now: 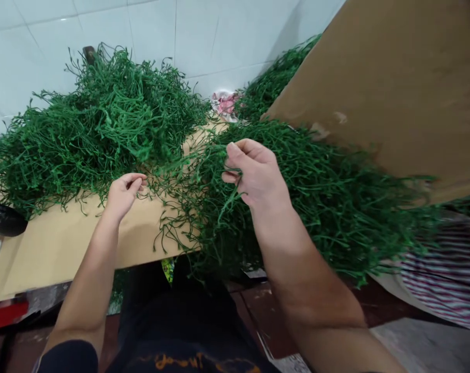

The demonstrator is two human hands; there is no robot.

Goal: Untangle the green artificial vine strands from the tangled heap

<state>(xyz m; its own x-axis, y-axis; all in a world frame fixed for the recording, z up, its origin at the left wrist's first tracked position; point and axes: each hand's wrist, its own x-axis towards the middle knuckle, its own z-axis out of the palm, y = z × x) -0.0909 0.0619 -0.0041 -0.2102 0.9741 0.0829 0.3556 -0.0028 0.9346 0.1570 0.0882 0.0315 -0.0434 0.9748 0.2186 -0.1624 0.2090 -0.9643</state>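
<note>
My right hand [256, 173] is closed in a pinch over a large heap of green artificial plant sprigs [316, 191]. A thin green sprig [229, 204] trails from below its fingers. Lower and to the left, my left hand [125, 196] has thumb and fingers pressed together above the cardboard sheet [142, 233]; anything between its fingertips is too small to make out. Just beyond it rises a second pile of green sprigs [130, 114]. Loose strands lie scattered on the cardboard between the two hands.
A tall cardboard panel [406, 88] leans on the right, with more greenery behind it. A black cylindrical object [4, 217] lies at the left edge. Pink and white cloth [225, 105] sits by the tiled wall [219, 36]. Striped fabric [444, 264] shows at lower right.
</note>
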